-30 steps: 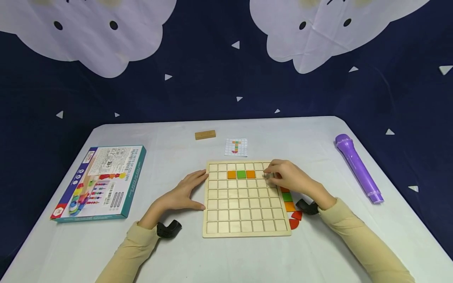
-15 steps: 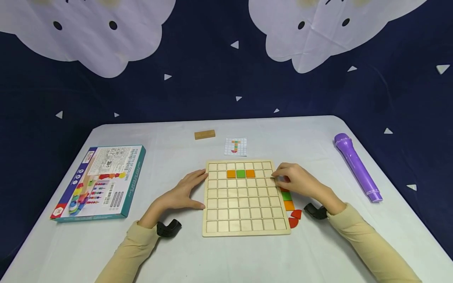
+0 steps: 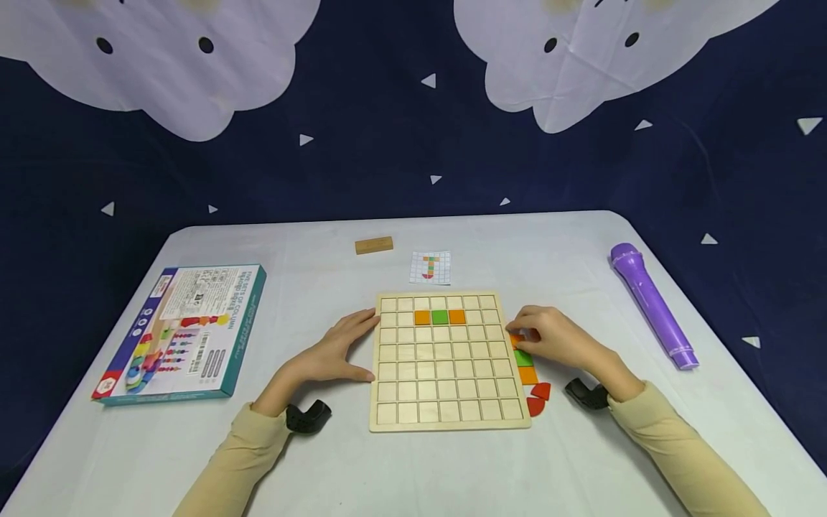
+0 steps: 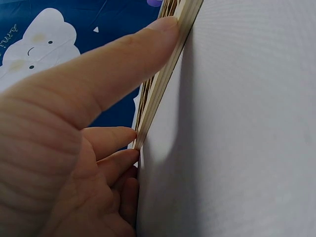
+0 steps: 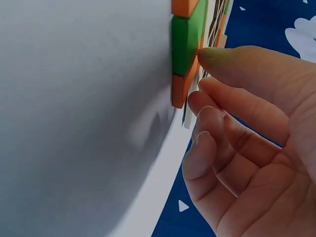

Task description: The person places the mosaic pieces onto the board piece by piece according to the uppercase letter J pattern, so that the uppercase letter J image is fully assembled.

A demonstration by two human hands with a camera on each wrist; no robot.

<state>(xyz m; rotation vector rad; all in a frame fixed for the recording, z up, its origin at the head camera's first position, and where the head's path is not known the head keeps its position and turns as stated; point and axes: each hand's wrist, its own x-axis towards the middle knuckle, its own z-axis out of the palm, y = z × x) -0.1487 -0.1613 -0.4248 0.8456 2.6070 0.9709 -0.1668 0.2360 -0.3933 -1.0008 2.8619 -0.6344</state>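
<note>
Head view: the gridded board (image 3: 429, 372) lies between the hands, in reach of both. We note one green tile (image 3: 439, 317) between two orange tiles (image 3: 422, 317), set in its cells. The left hand (image 3: 331, 354) spreads wide against the board's near side edge, thumb well apart from fingers; we read this as a brace against sliding. The right hand (image 3: 555, 334) bends over the far end of the loose row (image 3: 528, 375) just beyond the board's other edge, presumably put there for short reaches. Red pieces (image 3: 535, 407) lie nearer the person, below that hand. The pattern card (image 3: 430, 267) sits beyond both hands, probably for easy sight.

Left wrist view: we see thumb and fingertips touching the board's side, nothing gripped.

Right wrist view: thumb tip meets the loose row's edge; the other fingers curl, with a narrow gap between thumb and index. We cannot tell whether a tile is pinched.
</note>
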